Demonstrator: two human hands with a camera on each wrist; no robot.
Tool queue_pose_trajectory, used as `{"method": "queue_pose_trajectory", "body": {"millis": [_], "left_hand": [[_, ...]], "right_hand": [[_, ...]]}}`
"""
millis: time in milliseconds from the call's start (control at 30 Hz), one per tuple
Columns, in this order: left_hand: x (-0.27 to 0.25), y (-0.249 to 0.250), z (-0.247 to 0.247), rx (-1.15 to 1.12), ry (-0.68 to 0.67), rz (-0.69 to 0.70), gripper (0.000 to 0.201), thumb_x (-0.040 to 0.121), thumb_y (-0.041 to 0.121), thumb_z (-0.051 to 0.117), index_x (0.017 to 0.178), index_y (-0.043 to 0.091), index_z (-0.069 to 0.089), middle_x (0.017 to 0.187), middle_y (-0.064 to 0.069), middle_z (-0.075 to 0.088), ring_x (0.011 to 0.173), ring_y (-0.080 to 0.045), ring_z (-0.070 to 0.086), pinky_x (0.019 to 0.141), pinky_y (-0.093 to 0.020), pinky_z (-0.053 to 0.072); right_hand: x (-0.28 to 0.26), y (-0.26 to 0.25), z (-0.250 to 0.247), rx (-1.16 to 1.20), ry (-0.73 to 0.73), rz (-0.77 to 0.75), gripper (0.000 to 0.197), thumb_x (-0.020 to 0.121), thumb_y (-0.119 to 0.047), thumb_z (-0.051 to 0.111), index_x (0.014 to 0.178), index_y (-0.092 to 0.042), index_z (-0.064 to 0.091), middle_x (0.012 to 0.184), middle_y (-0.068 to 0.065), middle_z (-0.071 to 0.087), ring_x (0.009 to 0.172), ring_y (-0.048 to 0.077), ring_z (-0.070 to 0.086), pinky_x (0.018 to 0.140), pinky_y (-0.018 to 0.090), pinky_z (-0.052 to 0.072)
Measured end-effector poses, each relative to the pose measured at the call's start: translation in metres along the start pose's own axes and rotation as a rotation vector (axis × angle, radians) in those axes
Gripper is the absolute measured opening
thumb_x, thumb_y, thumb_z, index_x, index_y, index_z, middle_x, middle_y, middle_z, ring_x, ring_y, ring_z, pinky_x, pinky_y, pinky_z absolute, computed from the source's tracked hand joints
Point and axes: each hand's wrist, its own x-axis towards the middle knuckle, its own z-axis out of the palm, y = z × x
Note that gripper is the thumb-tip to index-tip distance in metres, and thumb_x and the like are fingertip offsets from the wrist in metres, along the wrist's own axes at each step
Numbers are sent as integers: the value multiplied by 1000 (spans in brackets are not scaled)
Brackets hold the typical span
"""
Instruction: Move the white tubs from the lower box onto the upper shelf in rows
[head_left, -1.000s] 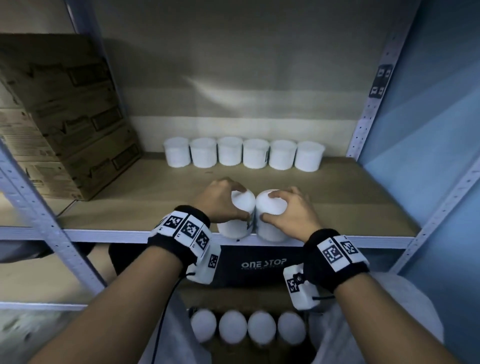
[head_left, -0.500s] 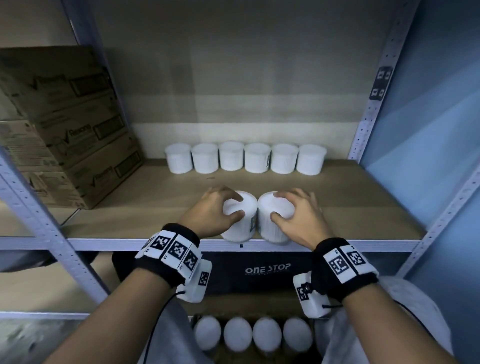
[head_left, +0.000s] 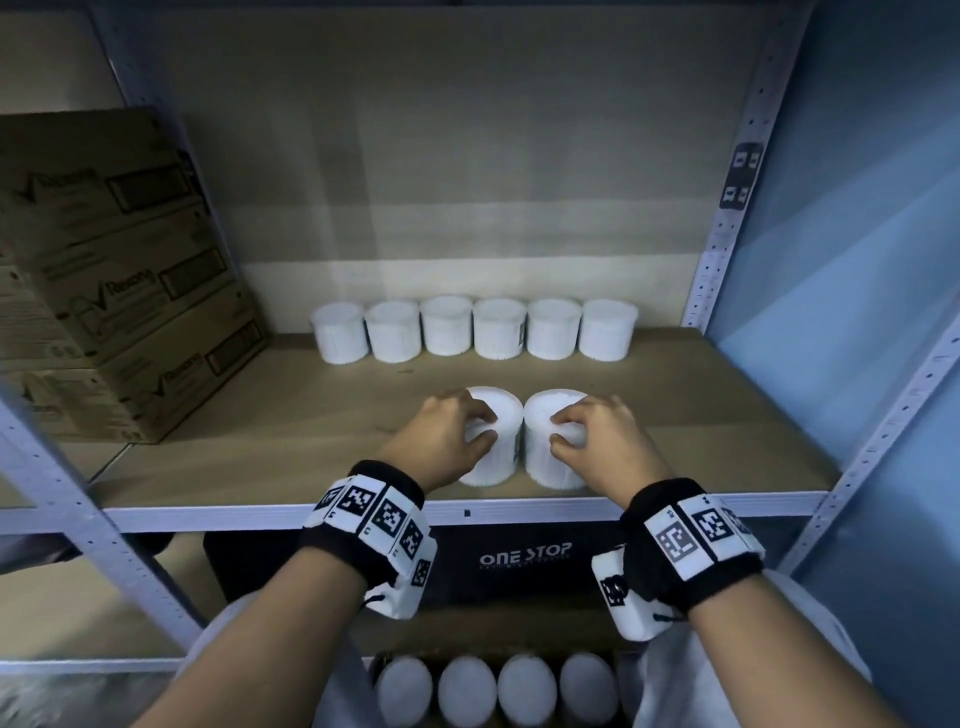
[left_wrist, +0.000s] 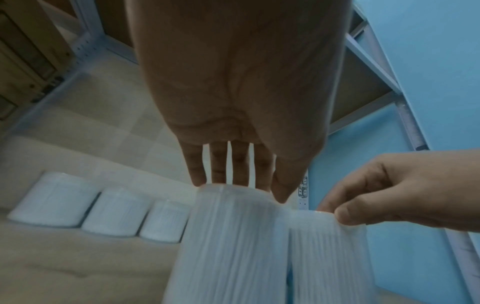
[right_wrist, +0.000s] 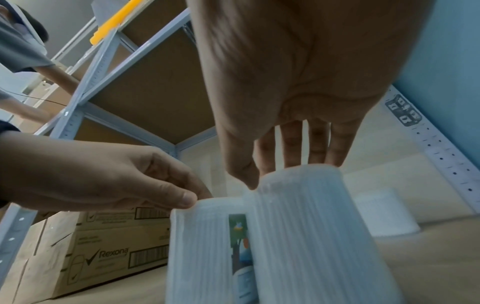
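Two white ribbed tubs stand side by side, touching, on the upper shelf (head_left: 701, 415) a little behind its front edge. My left hand (head_left: 483, 428) grips the left tub (head_left: 500, 462) from above, fingers over the lid and thumb on the near side. In the same way my right hand (head_left: 561, 434) grips the right tub (head_left: 543, 462). The left wrist view shows my left fingers (left_wrist: 215, 170) on the lid rim of the left tub (left_wrist: 228, 236). In the right wrist view my thumb and fingers (right_wrist: 291, 148) clasp the right tub (right_wrist: 311, 226). Several tubs (head_left: 472, 330) form a row along the shelf's back.
Stacked cardboard boxes (head_left: 119, 270) fill the shelf's left end. Below the shelf sit a black box (head_left: 524, 558) marked ONE STOP and the lower box's tubs (head_left: 493, 691). A metal upright (head_left: 727, 208) and a blue wall bound the right side.
Both hands have carried their tubs from the shelf's front edge further in over the shelf board. The tubs stay side by side.
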Motion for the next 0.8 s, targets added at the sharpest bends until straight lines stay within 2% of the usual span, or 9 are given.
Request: {"method": "queue_pose_trajectory", "body": {"millis": [133,233,333,467,633,800], "left_hand": [[28,8,18,-14,15,27,32,92,29,55,120,16,64,128,-3,61,126,-19,49,104,-29,39],[52,17,29,-39,25,31,33,92,26,55,121,14,65,127,-6,61,124,-21,50,102,-30,39],[80,27,39,-35,39,40,33,92,24,56,121,12,65,125,-8,63,121,-23,51,100,-28,40],[116,35,55,-51,70,21,33,91,27,58,119,13,66,123,-7,64,120,-25,51,99,-33,43],[157,41,66,-64,53,12,33,92,27,57,121,12,65,122,-8,64,120,-24,52,99,-33,45],[181,38,78,-54,101,33,32,92,26,57,120,12,65,119,-9,64,118,-26,51,97,-35,44]], "right_hand": [[19,19,-3,17,22,49,33,86,-25,63,116,-15,68,126,3,62,123,20,43,101,27,36],[37,37,-4,26,29,85,32,87,-22,62,117,-12,68,126,7,61,125,23,43,102,29,35],[59,57,-3,33,48,127,32,86,-22,63,116,-12,68,123,11,62,124,25,46,101,30,37],[88,79,-4,47,72,156,31,85,-20,65,113,-10,69,119,12,65,120,27,52,101,31,41],[122,102,-6,94,61,261,32,86,-24,65,116,-16,68,132,12,53,116,26,54,100,22,37],[146,109,-7,92,69,268,31,86,-20,65,116,-12,68,130,13,57,120,27,53,101,25,39]]}}
